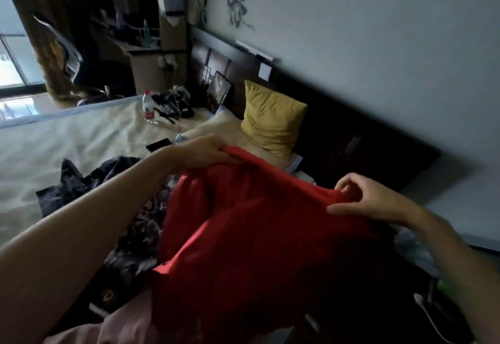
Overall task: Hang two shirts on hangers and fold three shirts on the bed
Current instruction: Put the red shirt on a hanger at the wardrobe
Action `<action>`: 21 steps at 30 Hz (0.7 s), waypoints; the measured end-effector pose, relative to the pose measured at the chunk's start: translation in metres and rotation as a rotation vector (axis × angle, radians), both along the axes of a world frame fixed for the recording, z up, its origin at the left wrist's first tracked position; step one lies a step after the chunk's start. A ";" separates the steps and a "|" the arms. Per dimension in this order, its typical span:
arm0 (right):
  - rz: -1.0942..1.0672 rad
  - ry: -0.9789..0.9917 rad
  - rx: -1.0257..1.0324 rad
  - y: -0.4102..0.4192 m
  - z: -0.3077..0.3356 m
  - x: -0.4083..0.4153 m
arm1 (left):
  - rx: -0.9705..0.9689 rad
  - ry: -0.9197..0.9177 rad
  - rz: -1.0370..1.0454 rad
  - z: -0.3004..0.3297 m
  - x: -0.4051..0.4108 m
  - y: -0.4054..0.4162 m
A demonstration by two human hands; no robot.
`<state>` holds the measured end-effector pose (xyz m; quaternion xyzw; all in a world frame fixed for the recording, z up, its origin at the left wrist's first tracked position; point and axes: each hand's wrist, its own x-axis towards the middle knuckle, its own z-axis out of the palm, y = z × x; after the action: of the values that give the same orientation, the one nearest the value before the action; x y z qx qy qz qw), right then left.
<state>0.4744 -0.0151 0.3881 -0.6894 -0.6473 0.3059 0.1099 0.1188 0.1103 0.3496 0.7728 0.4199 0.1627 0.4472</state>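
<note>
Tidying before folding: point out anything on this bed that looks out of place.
A plastic water bottle stands upright on the bed, and a dark phone lies loose on the sheet. Both sit near the dark shirt pile and could tip or get buried.

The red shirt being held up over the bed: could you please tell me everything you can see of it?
The red shirt is plain, soft-looking fabric, with no print visible. It is unfolded and held up above the bed, hanging loosely in folds. The left hand grips its upper edge at one end and the right hand pinches the other. Its lower part drapes over dark patterned clothes and a pink garment.
</note>
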 end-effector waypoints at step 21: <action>-0.199 0.817 0.248 -0.010 0.010 -0.066 | 0.359 0.431 -0.195 0.155 0.053 -0.005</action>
<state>0.4085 -0.0247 0.3983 -0.5524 -0.5128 0.4616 0.4678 0.1720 0.1052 0.5048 0.8930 0.3934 0.0228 0.2174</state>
